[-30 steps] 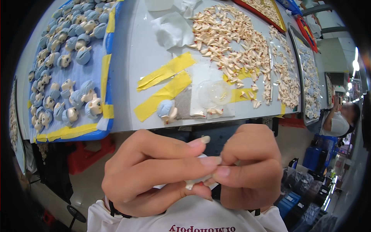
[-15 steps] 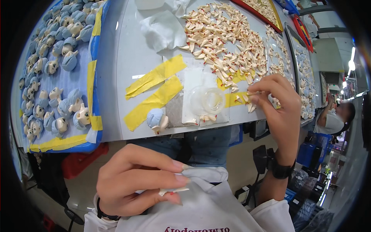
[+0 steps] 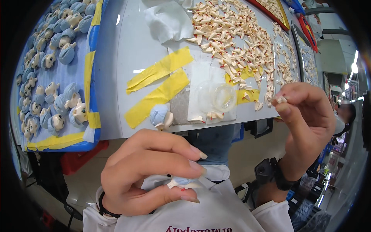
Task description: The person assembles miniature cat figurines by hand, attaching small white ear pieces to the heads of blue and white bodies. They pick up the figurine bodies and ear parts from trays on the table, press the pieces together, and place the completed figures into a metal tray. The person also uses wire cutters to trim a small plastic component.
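Observation:
In front of my chest, the fingers of my left hand are closed on a small cream-and-blue doll part with a red mark; the fingers partly cover it. My right hand is raised off the right of the table's front edge, its thumb and forefinger pinching a small cream piece. Similar small cream pieces with red tips lie in a spread pile on the table. Near the front edge rests a blue-haired doll head, beside a clear round plastic dish.
A blue tray of blue-haired doll heads stands at the left, its rim partly taped yellow. Yellow tape strips and a white cloth lie on the table. More trays are at the far right, and another person sits beyond.
My right hand has left the table by the pile and moved right, a cream piece in its fingertips. My left hand has shifted slightly right, and blue now shows on its part.

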Demonstrator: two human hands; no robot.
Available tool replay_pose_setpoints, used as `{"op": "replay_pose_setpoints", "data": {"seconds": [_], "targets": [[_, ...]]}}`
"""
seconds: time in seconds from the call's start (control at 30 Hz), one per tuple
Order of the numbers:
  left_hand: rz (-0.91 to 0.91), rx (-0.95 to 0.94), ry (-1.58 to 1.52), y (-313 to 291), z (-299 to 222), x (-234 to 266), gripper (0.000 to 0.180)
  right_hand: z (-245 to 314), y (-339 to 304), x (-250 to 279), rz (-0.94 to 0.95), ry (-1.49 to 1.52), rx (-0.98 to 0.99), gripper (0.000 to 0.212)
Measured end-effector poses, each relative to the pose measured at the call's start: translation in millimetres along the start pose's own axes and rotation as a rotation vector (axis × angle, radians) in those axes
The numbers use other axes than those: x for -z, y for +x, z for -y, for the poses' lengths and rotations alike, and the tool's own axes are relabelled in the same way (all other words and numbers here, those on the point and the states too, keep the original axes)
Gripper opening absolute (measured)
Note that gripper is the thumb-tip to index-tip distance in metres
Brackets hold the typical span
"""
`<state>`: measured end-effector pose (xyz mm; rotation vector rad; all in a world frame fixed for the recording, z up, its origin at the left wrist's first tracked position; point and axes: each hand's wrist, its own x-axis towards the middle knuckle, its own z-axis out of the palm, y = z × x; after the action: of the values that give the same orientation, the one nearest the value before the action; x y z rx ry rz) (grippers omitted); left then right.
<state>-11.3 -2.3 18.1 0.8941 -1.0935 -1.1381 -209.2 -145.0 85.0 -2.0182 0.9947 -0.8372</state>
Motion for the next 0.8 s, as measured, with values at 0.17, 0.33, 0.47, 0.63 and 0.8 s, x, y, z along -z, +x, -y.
{"op": "replay_pose_setpoints", "data": {"seconds": [0.17, 0.33, 0.47, 0.63, 0.8], "targets": [[0.033, -0.045, 0.047, -0.5, 2.9, 0.3, 0.034, -3.1, 12.5, -16.7, 0.085, -0.269, 0.395, 0.017], [0.104, -0.138, 0.194, 4.0, 3.7, 3.2, 0.038, 7.8, 16.2, -33.4, 0.110, -0.681, 0.662, 0.015], [0.056, -0.156, 0.188, 3.5, 6.3, 3.4, 0.041, 2.7, 17.9, -34.2, 0.101, -0.718, 0.830, 0.017], [0.052, -0.181, 0.153, 4.1, 8.3, 3.0, 0.042, 5.5, 15.7, -36.8, 0.075, -0.790, 0.850, 0.016], [-0.001, -0.059, 0.044, -3.4, 4.4, 2.4, 0.049, 9.7, 9.0, -37.8, 0.089, -0.795, 0.753, 0.015]]}}
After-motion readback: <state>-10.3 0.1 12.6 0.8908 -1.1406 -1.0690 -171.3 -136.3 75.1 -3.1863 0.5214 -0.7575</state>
